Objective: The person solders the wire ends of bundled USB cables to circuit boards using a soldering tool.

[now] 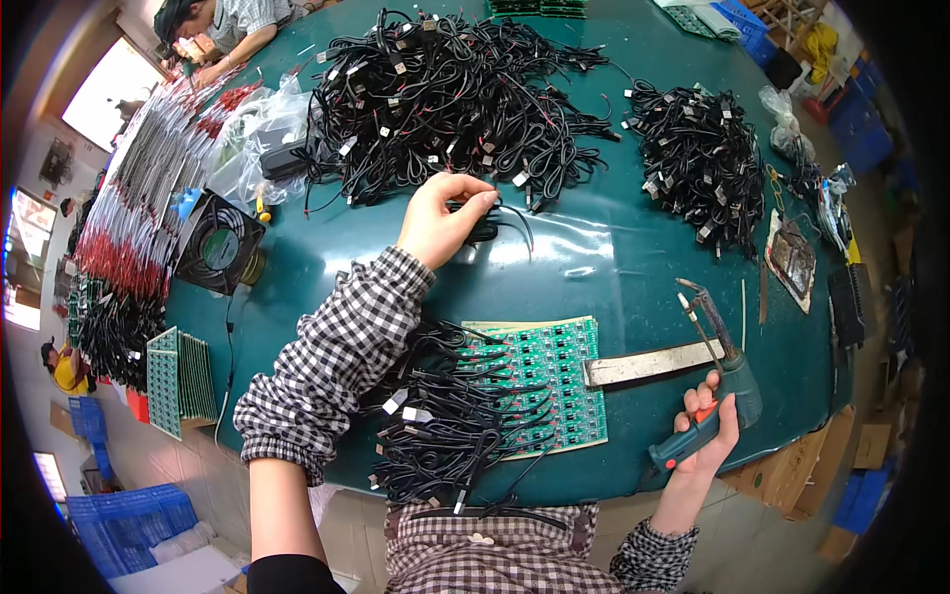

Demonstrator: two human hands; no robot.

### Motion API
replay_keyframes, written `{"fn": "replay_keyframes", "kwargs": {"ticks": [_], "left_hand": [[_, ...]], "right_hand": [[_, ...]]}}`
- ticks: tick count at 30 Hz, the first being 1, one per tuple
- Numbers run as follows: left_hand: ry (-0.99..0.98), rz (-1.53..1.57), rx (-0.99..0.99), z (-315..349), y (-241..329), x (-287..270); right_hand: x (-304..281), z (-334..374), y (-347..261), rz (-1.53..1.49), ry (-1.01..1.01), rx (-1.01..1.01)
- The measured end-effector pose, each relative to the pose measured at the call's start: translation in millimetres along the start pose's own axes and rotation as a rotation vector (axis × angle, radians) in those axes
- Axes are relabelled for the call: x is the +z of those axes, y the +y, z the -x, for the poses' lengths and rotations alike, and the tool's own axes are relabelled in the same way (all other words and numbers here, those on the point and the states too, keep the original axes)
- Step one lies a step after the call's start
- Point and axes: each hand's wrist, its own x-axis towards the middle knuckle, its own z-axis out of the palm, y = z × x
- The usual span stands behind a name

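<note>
My left hand point(440, 220) is closed in a pinch on a coiled black cable point(482, 232), just in front of a big heap of black USB cables point(426, 99). The cable's thin free end curves off to the right of my fingers. My right hand point(708, 428) grips the dark green pistol-shaped soldering gun point(740, 388) at the right, its bent metal tip pointing up and away. Between my arms lies a green circuit board panel point(554, 386) with rows of small boards. Several black cables point(435, 436) run from its left part and bunch toward my body.
A flat metal strip point(653, 364) reaches from the panel toward the soldering gun. A second cable pile point(698, 163) sits at the far right. On the left stand a black fan point(218, 243), stacked green boards point(180, 381) and bundled wires point(148, 188). Another person point(233, 35) works at far left.
</note>
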Motion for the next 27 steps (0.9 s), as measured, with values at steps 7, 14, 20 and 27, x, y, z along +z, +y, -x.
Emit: {"fn": "replay_keyframes", "kwargs": {"ticks": [7, 14, 20, 27], "left_hand": [[-0.06, 0.554, -0.102, 13.1, 26.5, -3.5], [-0.16, 0.609, -0.234, 32.8, 58.8, -12.5], [-0.268, -0.037, 0.16, 43.9, 57.1, 12.0], [-0.382, -0.387, 0.319, 29.1, 47.7, 51.7]], "right_hand": [[-0.8, -0.4, 0.8, -0.005, -0.023, -0.001], [-0.5, 0.4, 1.8, -0.008, 0.014, -0.01], [2.4, -0.7, 1.0, 0.018, 0.058, -0.026], [4.7, -2.3, 3.4, 0.021, 0.015, 0.005]]}}
